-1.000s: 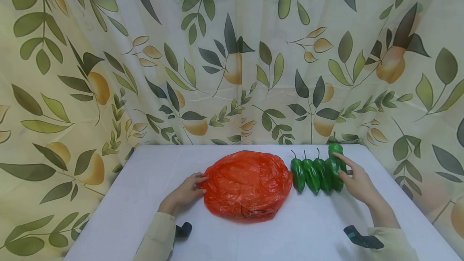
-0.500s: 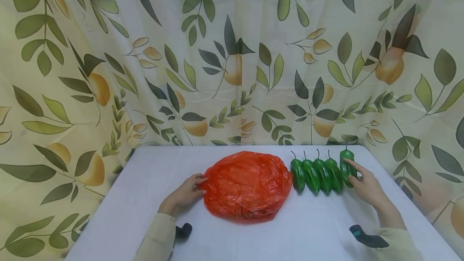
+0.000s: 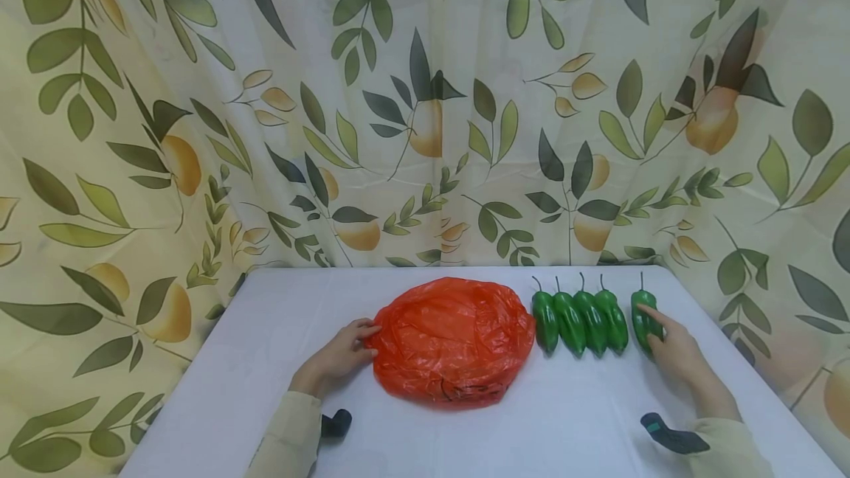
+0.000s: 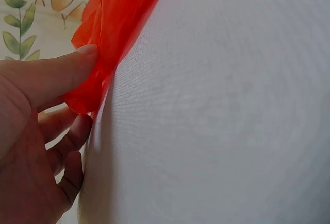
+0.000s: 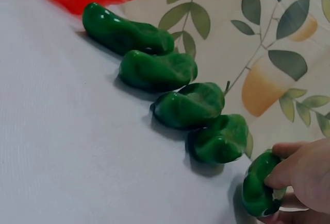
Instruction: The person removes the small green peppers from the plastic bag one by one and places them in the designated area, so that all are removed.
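A crumpled red plastic bag (image 3: 454,338) lies on the white table, and my left hand (image 3: 340,352) pinches its left edge. In the left wrist view the thumb presses the red plastic (image 4: 111,33) against the index finger, while the other fingers curl below. Far to the right, my right hand (image 3: 684,356) grips a green pepper (image 3: 643,308) by its right side, thumb and fingers around it. That pepper rests on the table, stem pointing away. Several more green peppers (image 3: 584,323) stand side by side between it and the bag, a gap separating them from the held one.
The white table (image 3: 531,426) ends at a curtain (image 3: 412,94) printed with leaves and fruit, just behind the peppers. A black wrist device (image 3: 674,437) is strapped at the right sleeve, another (image 3: 336,423) at the left.
My right hand has carried the green pepper rightward from over the row's end and lowered it to the table, apart from the others. The left hand has stayed at the bag's edge.
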`<state>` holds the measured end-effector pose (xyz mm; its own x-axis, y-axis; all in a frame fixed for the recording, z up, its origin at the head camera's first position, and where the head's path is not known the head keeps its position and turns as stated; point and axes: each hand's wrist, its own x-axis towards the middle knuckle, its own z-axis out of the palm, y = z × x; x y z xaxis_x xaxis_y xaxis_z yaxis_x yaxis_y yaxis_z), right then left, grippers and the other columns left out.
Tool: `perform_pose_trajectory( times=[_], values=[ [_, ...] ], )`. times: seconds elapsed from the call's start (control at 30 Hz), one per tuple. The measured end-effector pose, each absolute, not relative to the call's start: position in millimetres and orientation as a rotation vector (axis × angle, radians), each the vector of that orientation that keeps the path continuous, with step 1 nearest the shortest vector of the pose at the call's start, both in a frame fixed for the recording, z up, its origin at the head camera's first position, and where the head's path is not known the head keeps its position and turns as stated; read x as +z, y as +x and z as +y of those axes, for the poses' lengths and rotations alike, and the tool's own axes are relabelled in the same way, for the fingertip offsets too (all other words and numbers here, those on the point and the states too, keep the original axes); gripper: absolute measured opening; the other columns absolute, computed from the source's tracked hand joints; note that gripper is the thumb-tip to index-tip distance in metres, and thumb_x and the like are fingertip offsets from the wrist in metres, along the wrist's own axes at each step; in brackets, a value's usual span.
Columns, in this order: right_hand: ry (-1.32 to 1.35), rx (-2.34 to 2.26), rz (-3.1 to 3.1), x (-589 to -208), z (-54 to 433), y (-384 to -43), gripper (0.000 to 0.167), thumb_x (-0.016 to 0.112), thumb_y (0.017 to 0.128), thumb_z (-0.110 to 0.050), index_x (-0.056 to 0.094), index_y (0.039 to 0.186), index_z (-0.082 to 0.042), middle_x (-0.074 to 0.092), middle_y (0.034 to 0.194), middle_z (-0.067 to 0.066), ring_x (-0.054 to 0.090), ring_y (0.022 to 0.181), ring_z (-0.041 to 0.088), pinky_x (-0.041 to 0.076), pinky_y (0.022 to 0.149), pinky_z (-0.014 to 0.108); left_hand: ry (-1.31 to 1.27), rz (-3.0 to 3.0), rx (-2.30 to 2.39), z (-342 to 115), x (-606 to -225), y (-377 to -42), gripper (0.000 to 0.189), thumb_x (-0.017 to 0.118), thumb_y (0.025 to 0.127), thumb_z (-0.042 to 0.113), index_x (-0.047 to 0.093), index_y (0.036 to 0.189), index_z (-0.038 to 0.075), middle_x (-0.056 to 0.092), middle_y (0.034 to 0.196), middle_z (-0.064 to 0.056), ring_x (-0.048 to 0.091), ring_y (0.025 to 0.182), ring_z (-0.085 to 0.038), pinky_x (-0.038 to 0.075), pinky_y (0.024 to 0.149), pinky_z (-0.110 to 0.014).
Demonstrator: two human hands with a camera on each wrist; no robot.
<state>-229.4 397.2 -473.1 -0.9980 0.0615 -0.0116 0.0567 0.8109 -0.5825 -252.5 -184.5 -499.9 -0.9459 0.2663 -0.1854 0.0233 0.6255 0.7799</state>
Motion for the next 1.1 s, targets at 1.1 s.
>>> perform_pose_trajectory(
  times=[1.1],
  values=[
    [-0.137,0.967,-2.969,-484.6,386.6,-232.2,0.061,0.037,0.102,-0.007,0.014,0.158,0.005,0.017,0.152,0.047,0.018,0.137,0.069,0.023,0.108,0.079,0.194,2.556,1.227,-183.7,-499.3,-252.4,0.05,0.069,0.095,0.021,0.058,0.144,0.018,0.038,0.159,-0.006,0.034,0.148,-0.037,0.04,0.114,-0.063]
  ],
)
